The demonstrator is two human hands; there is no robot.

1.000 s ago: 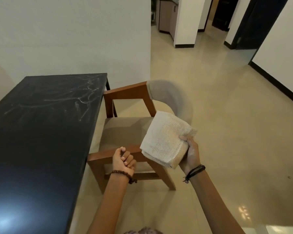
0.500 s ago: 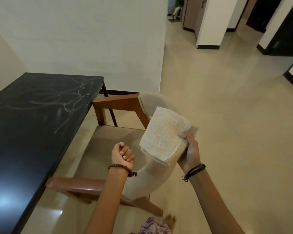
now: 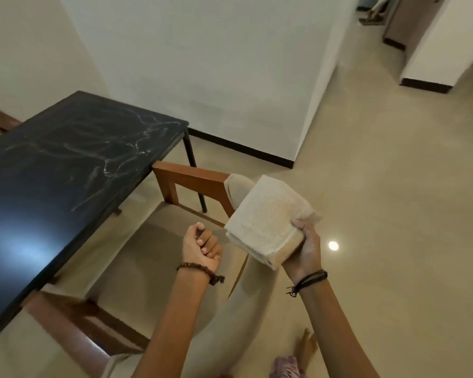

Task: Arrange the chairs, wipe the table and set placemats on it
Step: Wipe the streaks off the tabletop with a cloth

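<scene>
We stand beside the dark table point(image 3: 66, 170), which fills the side from 8 to 10 o'clock. Our left hand point(image 3: 201, 248) is closed in a fist over the chair point(image 3: 137, 257); whether it grips the backrest or only hovers above it, we cannot tell. The chair sits at the table's edge, its seat partly under the top, one wooden arm at 12 o'clock from the left hand. Our right hand point(image 3: 305, 248), at 3 o'clock from the left one, grips a folded beige cloth point(image 3: 268, 222). We judge that the chair step is in hand. Pale streaks show on the table top, maybe only its marble pattern, so wiping seems not yet done. No placemats are in view, so they are also left.
</scene>
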